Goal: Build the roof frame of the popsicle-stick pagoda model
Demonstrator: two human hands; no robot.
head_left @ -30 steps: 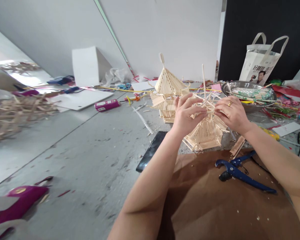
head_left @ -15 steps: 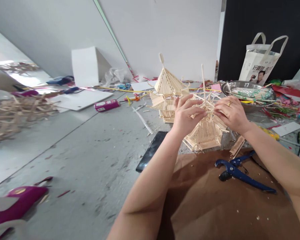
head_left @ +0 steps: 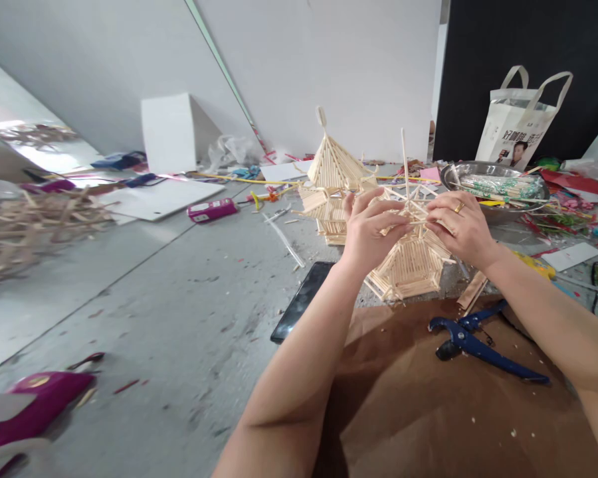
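Model (head_left: 406, 265) first, since that's where the trouble would be: it's set on the floor (head_left: 179, 299) just below and between the hands, its spoked top partly covered by fingers. Only a head view to go by here. In it, a thin stick (head_left: 418, 223) seems to be pinched at the top by the left hand (head_left: 371, 229) and, from the other side, by the right hand (head_left: 463, 229). How firmly it's gripped can't be told.

Biggest worry, imo: the stick being snapped, or popped off its neighbours, if it's pushed or twisted unevenly by the two hands. Joints that small probably can't be loaded much. Whether anything there is glued can't be made out either.

Then there's the post (head_left: 405, 166), stood up between the hands and well above the fingers. It could easily be caught by a knuckle and levered over, and the spokes around its foot might be dragged along.

The tower (head_left: 329, 169) is seen right behind the left hand; touching or not can't be judged. If that hand were swung outward, the eaves could be clipped.

Lower risk: the phone (head_left: 299, 302) is lying beside the left forearm, and the cutter (head_left: 483, 345) is left on brown paper (head_left: 403, 411) short of the right hand. Either could be knocked by a pulled-back arm.
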